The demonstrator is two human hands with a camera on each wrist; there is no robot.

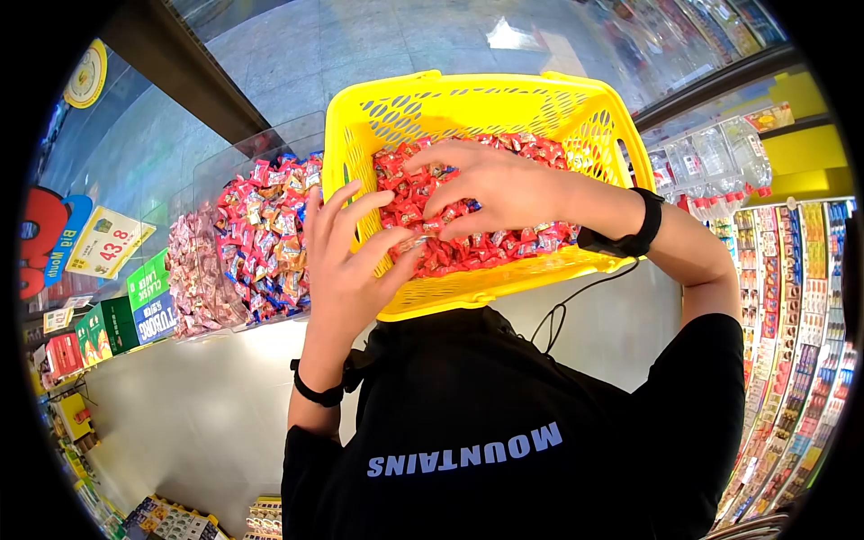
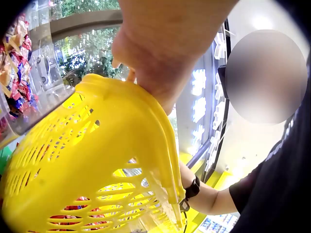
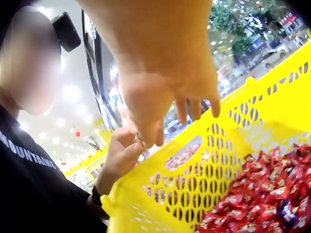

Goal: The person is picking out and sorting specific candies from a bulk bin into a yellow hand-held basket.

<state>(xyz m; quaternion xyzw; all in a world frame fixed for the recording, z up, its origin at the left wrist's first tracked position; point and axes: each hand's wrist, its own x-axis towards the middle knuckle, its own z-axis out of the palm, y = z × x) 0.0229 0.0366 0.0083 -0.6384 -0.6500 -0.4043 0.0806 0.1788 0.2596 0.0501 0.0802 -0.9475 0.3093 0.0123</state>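
Note:
A small wrapped candy (image 1: 417, 242) is held over the near left part of a yellow basket (image 1: 486, 90). My left hand (image 1: 353, 256) pinches it between thumb and forefinger, the other fingers spread upward by the basket's left rim. From the opposite side my right hand (image 1: 504, 191) reaches over the basket and pinches the candy's other end. In the right wrist view the tips of both hands meet around a small dark bit of wrapper (image 3: 139, 139). Many red-wrapped candies (image 1: 531, 241), a few blue among them, fill the basket below. The left wrist view hides the left fingertips behind the rim.
Left of the basket stand clear bins of mixed candies (image 1: 270, 225) and pink-wrapped candies (image 1: 198, 261). Beyond them are a price sign (image 1: 110, 243) and beer boxes (image 1: 148, 297). Bottles (image 1: 715, 157) and stocked shelves (image 1: 792, 297) stand on the right. A dark cable (image 1: 576, 295) hangs below the basket.

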